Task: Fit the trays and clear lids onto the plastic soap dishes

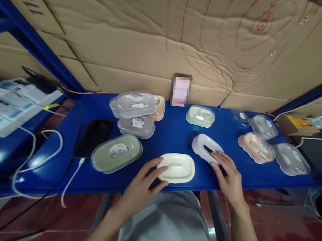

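A shallow cream oval plastic tray (176, 167) lies near the front edge of the blue table. My left hand (148, 177) is at its left end, fingers spread, with a fingertip over the inside and the thumb by the lower rim. To the right sits a pale lavender oval plastic piece (203, 148) with a dark slot in its top. My right hand (227, 174) closes on the right end of that piece, fingers on top and thumb at the near side. Left of the tray is a green oval box (116, 154) with a clear cover and round label.
Grey covered boxes (135, 105) are stacked at back left, a pale green one (200, 116) at back centre, a peach one (256, 148) at right. A black phone (92, 137) and white cable (71, 182) lie left. Cardboard (128, 40) walls the back.
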`<move>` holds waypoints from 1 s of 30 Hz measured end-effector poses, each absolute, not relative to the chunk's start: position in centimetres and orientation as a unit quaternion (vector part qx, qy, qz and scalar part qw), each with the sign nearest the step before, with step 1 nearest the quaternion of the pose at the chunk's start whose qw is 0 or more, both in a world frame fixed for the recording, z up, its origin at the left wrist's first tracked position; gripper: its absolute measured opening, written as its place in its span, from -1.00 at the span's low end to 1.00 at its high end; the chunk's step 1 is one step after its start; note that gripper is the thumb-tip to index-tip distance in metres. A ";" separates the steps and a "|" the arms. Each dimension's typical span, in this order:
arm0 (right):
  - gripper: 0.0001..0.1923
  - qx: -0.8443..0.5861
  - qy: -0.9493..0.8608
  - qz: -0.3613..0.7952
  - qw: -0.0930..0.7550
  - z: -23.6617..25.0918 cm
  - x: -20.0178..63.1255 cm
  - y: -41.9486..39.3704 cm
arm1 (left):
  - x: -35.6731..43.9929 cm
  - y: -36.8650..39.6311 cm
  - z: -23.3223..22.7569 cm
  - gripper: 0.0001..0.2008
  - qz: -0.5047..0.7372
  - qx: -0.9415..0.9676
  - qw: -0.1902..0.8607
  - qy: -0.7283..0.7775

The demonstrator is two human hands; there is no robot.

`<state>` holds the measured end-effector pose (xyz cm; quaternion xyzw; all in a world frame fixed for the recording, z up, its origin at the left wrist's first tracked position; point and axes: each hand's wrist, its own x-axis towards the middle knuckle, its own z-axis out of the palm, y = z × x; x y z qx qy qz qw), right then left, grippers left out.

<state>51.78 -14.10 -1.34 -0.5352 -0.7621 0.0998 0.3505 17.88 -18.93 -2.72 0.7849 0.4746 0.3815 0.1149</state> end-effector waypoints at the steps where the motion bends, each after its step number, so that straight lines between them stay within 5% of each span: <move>1: -0.63 -0.528 -0.766 0.111 0.350 -1.0 51.1 -14.4 | 17.9 -18.9 -2.7 -0.64 0.376 0.789 0.095 0.476; 8: -0.59 -0.405 -0.860 0.139 0.279 0.3 45.8 -15.9 | 17.8 -18.8 -1.9 -0.47 0.324 0.833 -0.088 0.440; 18: -0.56 -0.332 -0.913 0.100 0.215 -0.1 46.5 -15.9 | 17.7 -18.2 -1.3 -0.83 0.289 0.872 -0.023 0.395; 24: -0.43 -0.601 -0.759 -0.021 0.247 2.6 54.2 -4.1 | 17.8 -18.1 -1.5 -0.83 0.290 0.866 0.004 0.408; 26: -0.29 -0.726 -0.669 -0.036 0.155 2.7 56.2 0.9 | 17.8 -18.1 -1.6 -0.82 0.297 0.863 0.009 0.408; 30: -0.17 -0.775 -0.620 -0.039 0.113 1.4 56.4 6.1 | 17.7 -18.1 -1.8 -0.81 0.310 0.854 0.016 0.417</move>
